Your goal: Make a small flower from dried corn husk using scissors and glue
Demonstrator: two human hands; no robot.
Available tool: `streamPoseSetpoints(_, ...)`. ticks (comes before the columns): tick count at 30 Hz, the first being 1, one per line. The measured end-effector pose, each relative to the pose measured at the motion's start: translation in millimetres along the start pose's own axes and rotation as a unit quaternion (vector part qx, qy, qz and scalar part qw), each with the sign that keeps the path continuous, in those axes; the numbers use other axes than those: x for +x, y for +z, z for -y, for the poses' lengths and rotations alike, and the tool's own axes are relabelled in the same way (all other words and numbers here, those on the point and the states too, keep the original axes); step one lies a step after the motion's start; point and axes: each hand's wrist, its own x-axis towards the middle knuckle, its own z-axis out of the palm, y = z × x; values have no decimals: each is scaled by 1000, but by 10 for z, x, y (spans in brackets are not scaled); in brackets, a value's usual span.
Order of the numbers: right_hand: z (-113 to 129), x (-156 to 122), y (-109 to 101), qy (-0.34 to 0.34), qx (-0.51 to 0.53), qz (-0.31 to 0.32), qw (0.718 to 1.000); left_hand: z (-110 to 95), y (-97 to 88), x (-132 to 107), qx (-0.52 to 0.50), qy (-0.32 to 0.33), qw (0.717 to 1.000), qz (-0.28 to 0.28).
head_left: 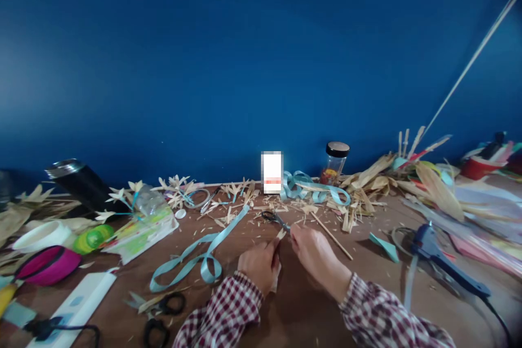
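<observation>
My left hand (pixel 258 265) is closed on a strip of corn husk (pixel 275 278), whose pale tip (pixel 281 234) pokes out beyond the fingers. Close beside it, my right hand (pixel 313 250) grips a pair of small scissors (pixel 279 219) by the metal end. Their dark handle loops point away from me. The blade tips are hidden in the right hand. A thin wooden stick (pixel 332 236) lies just past the right hand. Left of my left hand, a light blue ribbon (pixel 212 250) curls on the brown table (pixel 293 326).
Black-handled scissors (pixel 163 304) and a white power strip (pixel 77 304) lie front left. A blue glue gun (pixel 444 261) with its cord rests right. Husk scraps, a lidded jar (pixel 335 163) and a black flask (pixel 79 185) line the blue wall (pixel 261 65).
</observation>
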Motion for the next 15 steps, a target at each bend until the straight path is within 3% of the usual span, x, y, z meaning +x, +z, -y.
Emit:
streamPoseSetpoints(6, 119, -32, 43, -9, -24, 41, 999, 20, 21, 7, -11, 13, 1000, -14)
streamPoseSetpoints(15, 104, -44, 90, -22, -44, 62, 997, 18, 3, -4, -14, 24, 999, -34)
